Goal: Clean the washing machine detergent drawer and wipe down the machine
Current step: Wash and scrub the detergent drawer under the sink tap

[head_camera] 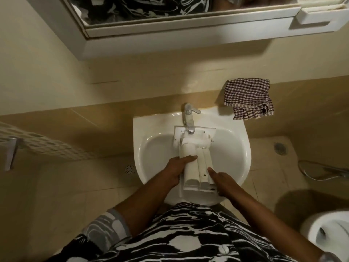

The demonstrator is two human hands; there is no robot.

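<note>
A white detergent drawer [194, 157] lies upside down in the white washbasin [232, 154], its front panel under the chrome tap [188, 118]. My left hand [177, 172] grips the drawer's left side, with fingers laid over its rounded underside. My right hand [220, 179] holds the drawer's right edge near its back end, one finger pointing along it. No water stream can be made out from the tap. A checked cloth [247, 98] lies crumpled on the tiled ledge behind and to the right of the basin.
A mirror cabinet [170, 25] hangs on the wall above the basin. A white perforated basket [43, 146] stands at the left, and a toilet bowl [326, 231] sits at the lower right. A spray hose [324, 171] lies on the floor near a drain [280, 147].
</note>
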